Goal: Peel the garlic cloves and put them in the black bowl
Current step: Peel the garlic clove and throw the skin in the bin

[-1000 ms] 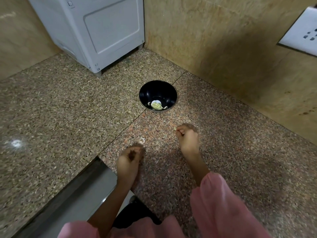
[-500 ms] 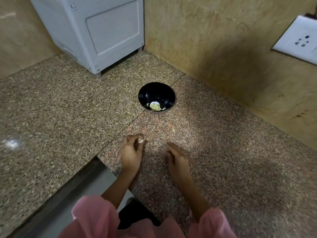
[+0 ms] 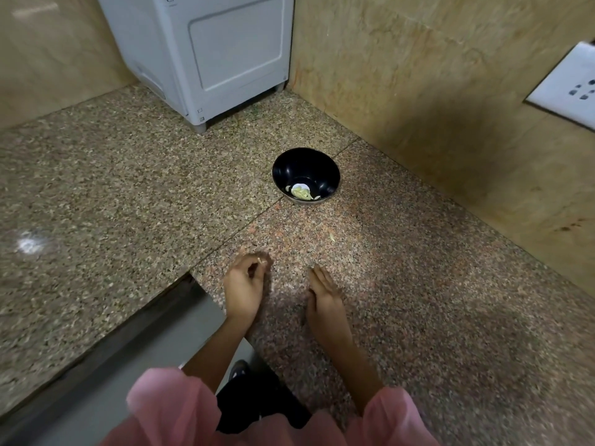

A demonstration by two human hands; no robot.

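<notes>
Left hand [image 3: 244,284] has scooped a garlic clove [image 3: 260,260] off the counter [image 3: 418,300] in the last second, so the next peel is probably about to start. It's curled, pinching the clove at the fingertips. The black bowl [image 3: 306,165] sits well ahead with some peeled garlic [image 3: 301,192] inside. Right hand [image 3: 325,297] has pulled back, fingers straight, holding nothing.
</notes>
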